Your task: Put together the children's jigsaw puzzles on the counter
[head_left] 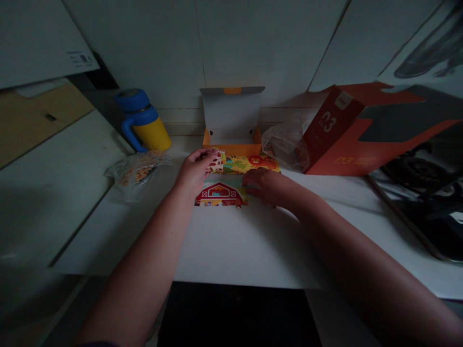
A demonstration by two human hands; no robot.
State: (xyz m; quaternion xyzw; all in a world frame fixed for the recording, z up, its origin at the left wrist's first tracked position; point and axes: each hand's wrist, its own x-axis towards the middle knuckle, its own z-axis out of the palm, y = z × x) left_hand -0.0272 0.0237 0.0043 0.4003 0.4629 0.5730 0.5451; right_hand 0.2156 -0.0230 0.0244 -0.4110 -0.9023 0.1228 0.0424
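Observation:
My left hand pinches a small patterned puzzle piece at the left end of a colourful strip showing a red lion. Nearer to me on the white table lies a partly assembled picture with a red barn roof and an uneven lower edge. My right hand rests at the right side of that picture, fingers bent and pressed together; what its fingertips hold, if anything, is hidden. Behind the strip stands an open orange box with its grey lid raised.
A blue and yellow jug and a plastic bag of small pieces are at the left. Crumpled clear plastic and a large red-orange box stand at the right, with a dark object beyond. The white table's front edge is near me.

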